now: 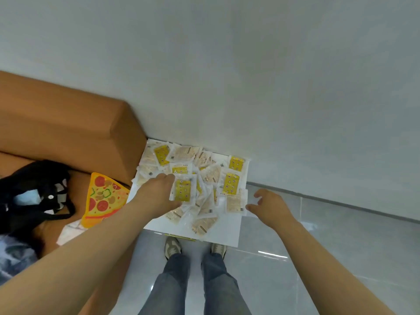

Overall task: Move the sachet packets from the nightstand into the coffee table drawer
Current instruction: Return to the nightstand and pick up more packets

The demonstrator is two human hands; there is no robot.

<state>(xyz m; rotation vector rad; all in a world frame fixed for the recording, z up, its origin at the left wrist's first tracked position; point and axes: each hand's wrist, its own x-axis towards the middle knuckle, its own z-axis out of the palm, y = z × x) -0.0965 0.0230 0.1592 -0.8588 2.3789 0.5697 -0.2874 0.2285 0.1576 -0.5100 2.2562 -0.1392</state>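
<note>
Far left: black bag (34, 189) and pizza-slice toy (103, 198) are sitting on the brown upholstered furniture (68, 123), out of the working path.

Sachet packets (204, 169) are lying in a loose overlapping heap on the white nightstand (227, 233). It's sitting in the corner between that furniture and the wall, so access is front-only.

Left hand (156, 196) is reaching onto the heap's left-middle. Fingers are curling over the far edge of a yellow sachet (183, 189), thumb pressing at its near edge. Reads as a pinch across that packet.

Right hand (272, 205) is hovering at the nightstand's right edge, holding nothing. Thumb and forefinger are spreading into an open pincer facing a pale sachet (235, 202) that's lying at that edge. Thumb tip is at its corner; can't tell if it's touching.

Judgement: hands are closing in from both sides to gather the slippery heap into one handful rather than picking singles.

Coffee table drawer isn't in view. Every visible packet is sitting on the nightstand, so the transfer is not yet done.
</note>
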